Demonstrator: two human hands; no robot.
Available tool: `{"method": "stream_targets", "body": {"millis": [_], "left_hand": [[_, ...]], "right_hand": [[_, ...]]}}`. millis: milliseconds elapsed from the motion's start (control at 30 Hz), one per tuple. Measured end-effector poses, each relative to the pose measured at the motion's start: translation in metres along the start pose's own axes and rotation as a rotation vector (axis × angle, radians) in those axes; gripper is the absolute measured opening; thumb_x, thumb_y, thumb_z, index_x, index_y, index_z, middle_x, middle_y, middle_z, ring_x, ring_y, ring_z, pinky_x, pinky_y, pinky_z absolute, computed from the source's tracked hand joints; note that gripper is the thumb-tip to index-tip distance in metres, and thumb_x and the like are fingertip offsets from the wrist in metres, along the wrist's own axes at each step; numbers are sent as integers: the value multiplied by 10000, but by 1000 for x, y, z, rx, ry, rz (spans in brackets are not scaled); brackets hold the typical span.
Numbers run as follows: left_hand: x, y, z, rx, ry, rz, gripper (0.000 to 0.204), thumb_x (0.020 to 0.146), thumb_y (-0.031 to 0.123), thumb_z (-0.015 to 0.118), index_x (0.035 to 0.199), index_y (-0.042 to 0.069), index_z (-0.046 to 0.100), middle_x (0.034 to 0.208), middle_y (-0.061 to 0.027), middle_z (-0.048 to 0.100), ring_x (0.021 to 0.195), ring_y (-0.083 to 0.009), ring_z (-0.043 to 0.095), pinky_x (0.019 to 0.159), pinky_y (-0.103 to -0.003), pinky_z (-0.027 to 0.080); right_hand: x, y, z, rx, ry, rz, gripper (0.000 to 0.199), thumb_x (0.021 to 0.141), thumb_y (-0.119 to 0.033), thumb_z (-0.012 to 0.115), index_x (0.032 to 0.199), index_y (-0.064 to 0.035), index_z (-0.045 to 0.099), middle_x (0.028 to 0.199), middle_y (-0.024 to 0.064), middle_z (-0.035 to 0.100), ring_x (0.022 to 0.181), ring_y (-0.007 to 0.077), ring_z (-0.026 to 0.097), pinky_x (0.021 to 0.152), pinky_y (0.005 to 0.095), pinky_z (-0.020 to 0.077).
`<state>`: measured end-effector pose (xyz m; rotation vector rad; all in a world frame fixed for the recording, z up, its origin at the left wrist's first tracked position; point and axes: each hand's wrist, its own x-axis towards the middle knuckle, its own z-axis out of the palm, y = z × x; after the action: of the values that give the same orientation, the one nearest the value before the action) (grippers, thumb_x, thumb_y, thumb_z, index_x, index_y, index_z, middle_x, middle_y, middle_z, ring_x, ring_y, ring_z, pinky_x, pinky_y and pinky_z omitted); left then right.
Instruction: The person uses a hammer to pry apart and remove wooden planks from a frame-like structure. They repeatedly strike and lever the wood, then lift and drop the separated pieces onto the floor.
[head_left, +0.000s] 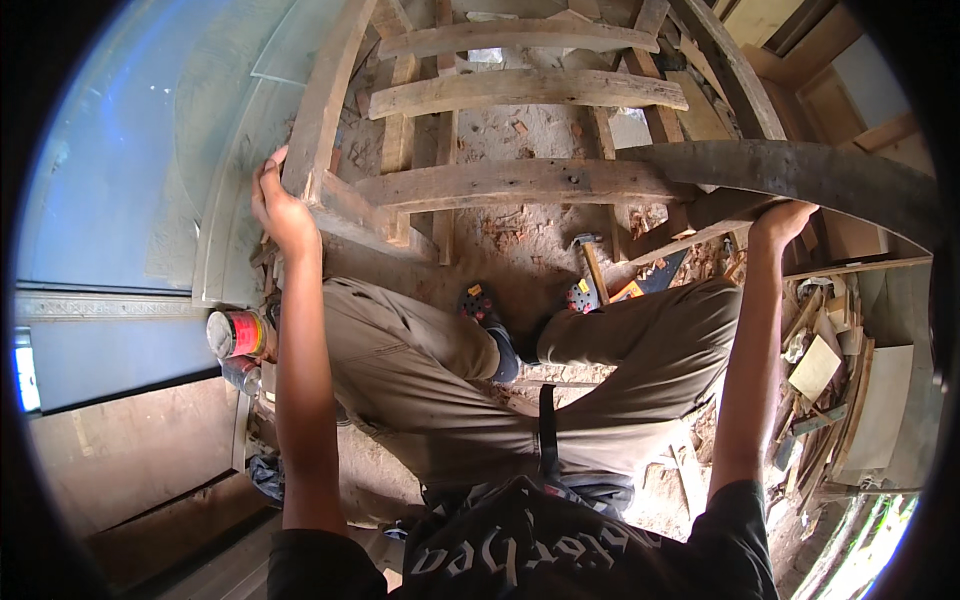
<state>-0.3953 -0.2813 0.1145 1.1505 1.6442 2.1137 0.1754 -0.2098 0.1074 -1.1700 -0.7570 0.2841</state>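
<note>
A large wooden frame with several crosspieces stands in front of my knees, its two long side beams running away from me. At its near left corner, my left hand is closed round the outer side of the beam. My right hand grips the near right corner, its fingers mostly hidden behind the wood. Just above that hand, a dark curved board crosses the corner and reaches to the right. Through the frame, more beams and the dusty floor show.
A hammer stands on the floor by my right shoe. A can with a red and yellow label sits left of my left forearm. Glass or smooth panels line the left side. Scrap wood is heaped at the right.
</note>
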Motion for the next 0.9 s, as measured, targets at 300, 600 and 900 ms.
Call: {"method": "stream_targets", "body": {"millis": [300,600,900], "left_hand": [[-1,10,2,-26,-46,-105,517,992,359,413,1143,-77,648,1184,-196,618,1103,-292,567,1001,-363,408],[-116,-8,-6,235,-257,62,1069,742,213,845,1485,-30,115,1478,-252,339,1350,-334,399,1102,-439,350],[-95,-36,-9,699,-131,-35,791,718,232,843,1253,-22,320,1149,-299,612,1097,-454,595,935,-489,460]], "right_hand": [[5,8,-8,-238,19,-36,504,1016,-344,333,1018,87,594,983,177,639,912,252,539,860,387,421],[-99,32,-36,-547,-325,-185,1127,755,-365,861,1453,104,111,1458,336,296,1389,371,333,1139,426,305],[-72,33,-43,-643,-455,-143,721,775,-252,835,1232,19,347,1153,285,612,1086,383,616,932,437,468]]}}
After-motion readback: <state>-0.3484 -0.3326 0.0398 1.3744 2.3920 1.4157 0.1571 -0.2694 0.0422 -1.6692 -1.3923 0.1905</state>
